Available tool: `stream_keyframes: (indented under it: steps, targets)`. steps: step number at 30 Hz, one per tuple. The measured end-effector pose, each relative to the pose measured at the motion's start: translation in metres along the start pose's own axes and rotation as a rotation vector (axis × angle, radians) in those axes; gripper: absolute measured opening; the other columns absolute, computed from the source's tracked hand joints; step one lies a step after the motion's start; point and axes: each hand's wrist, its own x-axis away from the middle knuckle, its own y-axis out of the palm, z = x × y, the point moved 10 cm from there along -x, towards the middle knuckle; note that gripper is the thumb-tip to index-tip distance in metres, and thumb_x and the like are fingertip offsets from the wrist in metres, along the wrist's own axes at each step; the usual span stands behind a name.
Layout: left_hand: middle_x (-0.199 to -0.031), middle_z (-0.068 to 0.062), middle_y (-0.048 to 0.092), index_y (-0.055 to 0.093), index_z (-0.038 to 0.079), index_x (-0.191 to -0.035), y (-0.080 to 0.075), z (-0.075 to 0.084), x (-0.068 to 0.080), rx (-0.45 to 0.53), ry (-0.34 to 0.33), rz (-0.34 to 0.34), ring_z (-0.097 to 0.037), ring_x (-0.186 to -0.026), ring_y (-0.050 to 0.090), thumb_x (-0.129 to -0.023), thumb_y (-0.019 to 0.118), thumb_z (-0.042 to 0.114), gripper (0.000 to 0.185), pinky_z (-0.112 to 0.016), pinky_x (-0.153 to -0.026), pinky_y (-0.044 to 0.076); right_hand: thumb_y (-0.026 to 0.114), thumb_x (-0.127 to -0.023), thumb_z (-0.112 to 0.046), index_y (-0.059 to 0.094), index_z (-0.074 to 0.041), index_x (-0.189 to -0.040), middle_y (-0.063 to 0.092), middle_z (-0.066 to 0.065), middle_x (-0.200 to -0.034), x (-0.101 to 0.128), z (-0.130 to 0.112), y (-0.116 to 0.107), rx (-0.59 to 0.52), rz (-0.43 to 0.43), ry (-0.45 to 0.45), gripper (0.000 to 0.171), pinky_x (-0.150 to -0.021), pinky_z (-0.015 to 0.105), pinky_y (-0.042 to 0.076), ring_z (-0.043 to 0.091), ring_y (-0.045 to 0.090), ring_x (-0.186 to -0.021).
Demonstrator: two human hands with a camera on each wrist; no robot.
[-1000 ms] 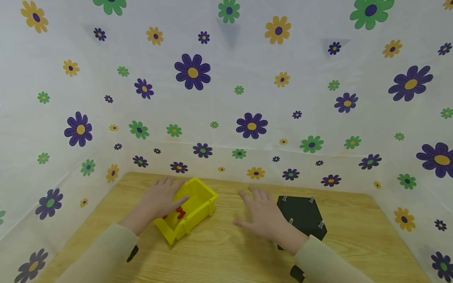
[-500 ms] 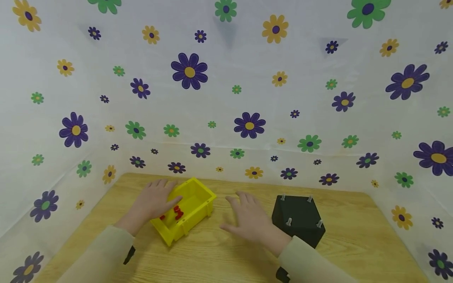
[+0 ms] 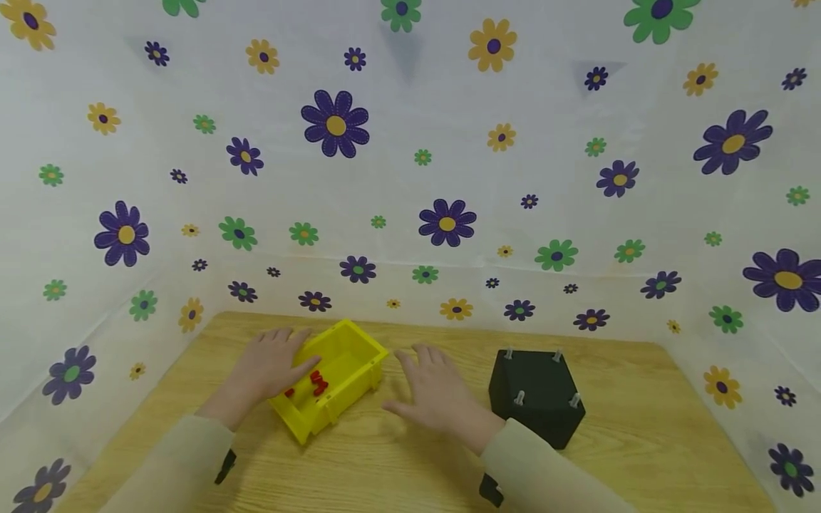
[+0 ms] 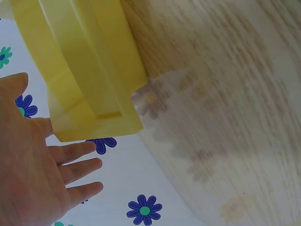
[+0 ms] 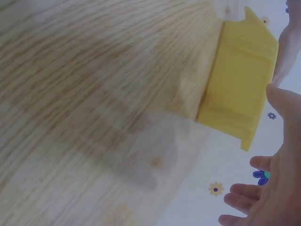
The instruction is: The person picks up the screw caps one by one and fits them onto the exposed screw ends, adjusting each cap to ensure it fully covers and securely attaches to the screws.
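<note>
On the wooden table (image 3: 398,463), left hand (image 3: 272,367) rests flat-fingered against yellow bin (image 3: 333,381) (red pieces (image 3: 316,383) inside). Right hand (image 3: 436,399) hovers, fingers spread, holding nothing.

Left hand (image 3: 269,367) flat, palm down, fingers straight and slightly spread, pointing forward. Right hand (image 3: 436,395) likewise flat, palm down, fingers spread, thumb out to left. Both forearms in beige sleeves, angled inward from lower corners. Neither hand grips anything.

yellow bin (image 3: 330,377) left, black block (image 3: 535,395) right, bare tabletop (image 3: 410,456) between
</note>
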Motion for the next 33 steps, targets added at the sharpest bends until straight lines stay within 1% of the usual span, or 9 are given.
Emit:
stream_keyframes:
  steps: [5,11,20,24,27,30,33]
  targets:
    - [-0.152,-0.033,0.052,0.048,0.004,-0.157,0.003,-0.005,0.002,-0.005,-0.01,-0.015,-0.056,-0.14,0.05,-0.107,0.055,0.051,0.069,-0.07,-0.118,0.038,0.062,-0.097,-0.07,0.039,-0.013,-0.162,0.042,0.019,-0.162,-0.008,-0.006,0.003,-0.006,-0.018,0.011,0.09,-0.125,0.054,0.039,0.038,0.043,-0.151]
    - [-0.153,-0.033,0.053,0.046,0.004,-0.158,0.005,-0.004,0.004,0.004,-0.01,-0.026,-0.056,-0.14,0.05,-0.107,0.054,0.051,0.069,-0.07,-0.118,0.038,0.062,-0.097,-0.07,0.033,-0.009,-0.165,0.042,0.019,-0.164,-0.015,-0.015,0.009,-0.002,-0.023,0.004,0.095,-0.126,0.053,0.038,0.037,0.044,-0.151]
    - [-0.15,-0.032,0.055,0.046,0.003,-0.157,0.01,-0.002,0.004,0.006,-0.002,-0.008,-0.055,-0.138,0.052,-0.107,0.055,0.052,0.071,-0.071,-0.117,0.039,0.056,-0.099,-0.072,0.026,-0.006,-0.168,0.037,0.018,-0.17,-0.017,-0.021,0.017,0.02,-0.068,0.006,0.1,-0.128,0.049,0.036,0.035,0.041,-0.156]
    - [-0.148,-0.032,0.056,0.047,0.002,-0.156,0.01,-0.001,0.004,0.006,-0.002,-0.012,-0.055,-0.138,0.052,-0.106,0.056,0.052,0.071,-0.071,-0.116,0.04,0.056,-0.099,-0.073,0.025,-0.004,-0.167,0.036,0.018,-0.171,-0.018,-0.023,0.019,0.033,-0.085,0.003,0.102,-0.128,0.048,0.037,0.034,0.041,-0.156]
    - [-0.149,-0.031,0.056,0.047,0.001,-0.156,0.012,0.0,0.003,0.002,-0.008,-0.031,-0.054,-0.139,0.052,-0.106,0.056,0.052,0.072,-0.07,-0.117,0.04,0.055,-0.098,-0.073,0.025,-0.003,-0.167,0.036,0.017,-0.171,-0.019,-0.023,0.019,0.041,-0.094,0.006,0.103,-0.127,0.047,0.038,0.034,0.042,-0.156]
    - [-0.15,-0.031,0.055,0.047,0.0,-0.156,0.014,0.001,0.002,-0.006,-0.011,-0.051,-0.054,-0.139,0.051,-0.106,0.056,0.052,0.073,-0.069,-0.118,0.04,0.054,-0.098,-0.074,0.026,-0.003,-0.167,0.038,0.017,-0.17,-0.02,-0.021,0.019,0.068,-0.099,0.018,0.103,-0.127,0.046,0.039,0.033,0.042,-0.155]
    - [-0.15,-0.03,0.056,0.047,-0.001,-0.155,0.015,0.003,0.002,-0.017,-0.007,-0.05,-0.053,-0.14,0.052,-0.105,0.056,0.052,0.073,-0.069,-0.117,0.04,0.052,-0.098,-0.076,0.026,-0.003,-0.167,0.039,0.017,-0.169,-0.021,-0.019,0.019,0.084,-0.099,0.032,0.103,-0.126,0.046,0.04,0.032,0.043,-0.155]
